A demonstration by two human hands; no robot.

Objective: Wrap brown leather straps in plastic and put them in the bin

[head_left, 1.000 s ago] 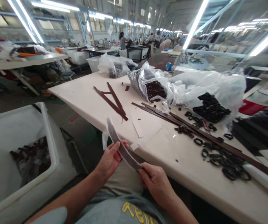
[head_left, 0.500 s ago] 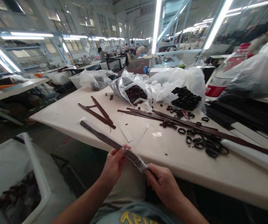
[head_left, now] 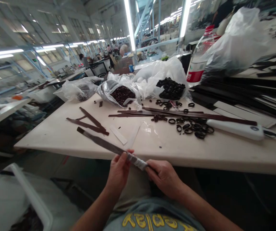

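Fingers [head_left: 121,158] grip a long, dark, partly plastic-sleeved strip [head_left: 101,142].

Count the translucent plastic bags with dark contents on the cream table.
3: left bag, middle bag, right bag, at the back of the cream table; more may be hidden.

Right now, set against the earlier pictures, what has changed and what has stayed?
Clear plastic has bunched up between the left hand and right hand, and the far tip of the dark strip now looks bare. The camera's view has turned rightward. Stayed: both hands' hold, and the brown pieces lying on the table.
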